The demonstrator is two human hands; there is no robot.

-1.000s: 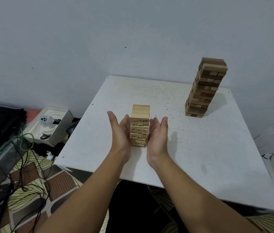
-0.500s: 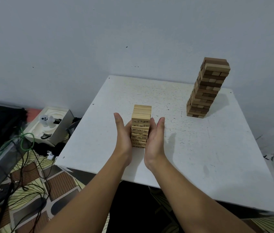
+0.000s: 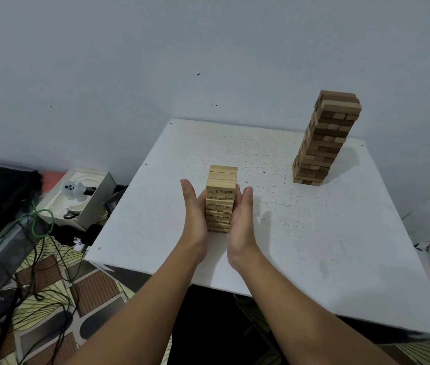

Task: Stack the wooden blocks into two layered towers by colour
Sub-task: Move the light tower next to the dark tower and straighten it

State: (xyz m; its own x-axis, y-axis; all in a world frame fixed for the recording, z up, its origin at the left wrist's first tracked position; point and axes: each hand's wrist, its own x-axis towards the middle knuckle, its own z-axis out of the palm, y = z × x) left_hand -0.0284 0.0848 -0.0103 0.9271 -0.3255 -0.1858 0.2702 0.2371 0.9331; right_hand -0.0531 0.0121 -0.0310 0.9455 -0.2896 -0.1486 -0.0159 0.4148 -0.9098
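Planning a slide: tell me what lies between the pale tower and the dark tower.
Only bare, speckled white table lies between the pale tower and the dark tower, as the head view shows.

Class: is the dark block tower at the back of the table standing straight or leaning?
Leaning. The dark block tower stands whole on the white table, but its top sits right of its base.
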